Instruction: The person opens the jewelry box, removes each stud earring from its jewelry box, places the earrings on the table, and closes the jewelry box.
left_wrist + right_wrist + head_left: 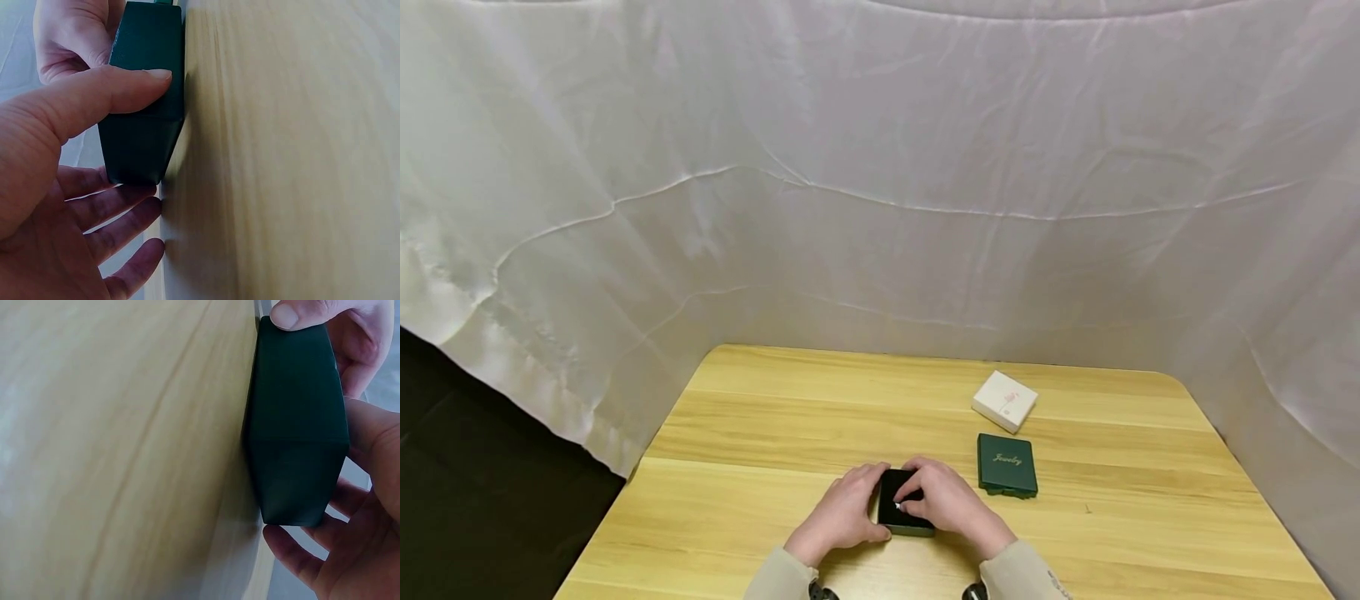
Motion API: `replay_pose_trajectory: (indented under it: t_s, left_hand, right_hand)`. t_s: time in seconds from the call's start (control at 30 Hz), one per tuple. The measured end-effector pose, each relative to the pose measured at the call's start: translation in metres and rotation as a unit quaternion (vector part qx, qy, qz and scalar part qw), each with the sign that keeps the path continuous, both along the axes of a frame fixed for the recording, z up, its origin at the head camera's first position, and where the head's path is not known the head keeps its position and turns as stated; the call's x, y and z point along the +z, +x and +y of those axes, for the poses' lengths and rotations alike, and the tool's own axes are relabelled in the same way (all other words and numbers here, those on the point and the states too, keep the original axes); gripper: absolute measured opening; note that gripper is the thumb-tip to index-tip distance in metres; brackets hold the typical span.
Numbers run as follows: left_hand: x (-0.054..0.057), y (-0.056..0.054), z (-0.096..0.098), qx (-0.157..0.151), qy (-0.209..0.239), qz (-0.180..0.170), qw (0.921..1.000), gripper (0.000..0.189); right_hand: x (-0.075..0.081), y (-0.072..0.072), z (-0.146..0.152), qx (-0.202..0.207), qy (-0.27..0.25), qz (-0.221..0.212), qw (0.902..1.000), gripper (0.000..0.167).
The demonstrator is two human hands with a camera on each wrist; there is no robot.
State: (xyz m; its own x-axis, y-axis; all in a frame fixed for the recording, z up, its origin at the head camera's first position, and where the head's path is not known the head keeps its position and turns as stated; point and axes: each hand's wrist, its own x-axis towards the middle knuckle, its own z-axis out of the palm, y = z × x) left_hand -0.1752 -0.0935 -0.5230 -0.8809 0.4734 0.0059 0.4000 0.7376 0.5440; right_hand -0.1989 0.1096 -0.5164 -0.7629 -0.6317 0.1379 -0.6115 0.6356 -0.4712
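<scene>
A small dark green jewelry box point(891, 483) with a black inside lies uncovered near the front of the table. My left hand point(844, 510) grips it from the left, with the thumb on the near wall point(147, 37) and the fingers around the left and far sides. My right hand point(946, 498) reaches over the box from the right. Its thumb and index finger pinch a tiny shiny silver-coloured piece point(898, 505) at the black inside; its exact kind is too small to tell. In the right wrist view the green outer wall point(300, 387) hides that piece.
A green lid point(1007, 463) marked "Jewelry" lies to the right of the box, some ribbon at its near edge. Behind it sits a small white box point(1004, 401) with a pink print. Pale cloth point(925, 250) hangs around the wooden table point(760, 433).
</scene>
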Motion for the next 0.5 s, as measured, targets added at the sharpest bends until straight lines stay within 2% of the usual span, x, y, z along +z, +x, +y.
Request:
replay_pose_trajectory:
  t_s: [0.2, 0.5]
  left_hand:
    - [-0.0007, 0.0, 0.0007, 0.001, 0.005, 0.001, 1.0, 0.089]
    - [-0.0012, -0.0002, 0.0007, 0.002, 0.008, -0.005, 1.0, 0.09]
  right_hand:
    - [-0.001, -0.0008, -0.0006, -0.003, 0.009, -0.002, 1.0, 0.009]
    - [-0.0008, -0.0021, -0.0016, -0.012, 0.012, -0.027, 0.9995, 0.013]
